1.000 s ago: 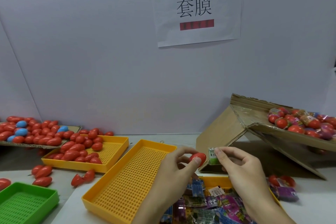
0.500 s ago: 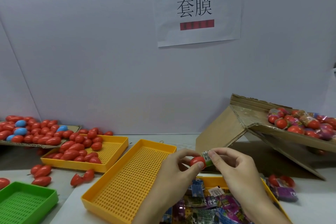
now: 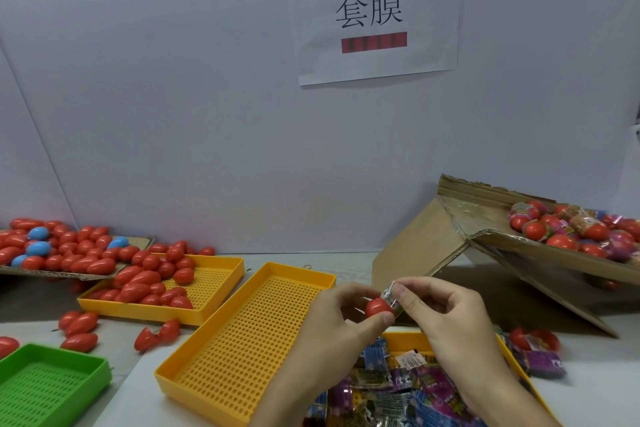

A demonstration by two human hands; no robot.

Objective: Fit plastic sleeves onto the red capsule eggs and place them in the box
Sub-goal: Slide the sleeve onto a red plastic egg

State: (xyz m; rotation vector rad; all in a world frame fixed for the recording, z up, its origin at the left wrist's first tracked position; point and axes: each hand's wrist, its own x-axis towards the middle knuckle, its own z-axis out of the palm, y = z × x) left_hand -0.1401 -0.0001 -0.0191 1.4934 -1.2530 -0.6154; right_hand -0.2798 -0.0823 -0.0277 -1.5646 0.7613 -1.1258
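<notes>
**Head view: sleeve meets egg**

The left hand (image 3: 332,319) pinches a red capsule egg (image 3: 377,307) above the near yellow tray (image 3: 242,340). The right hand (image 3: 446,315) pinches a plastic sleeve (image 3: 389,295) touching the egg's right end. The cardboard box (image 3: 485,246) sits far right.

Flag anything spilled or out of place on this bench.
Loose red eggs lie on the table, outside the yellow tray. A few blue eggs sit mixed into the red pile at far left. One sleeved egg lies outside the cardboard box.
</notes>
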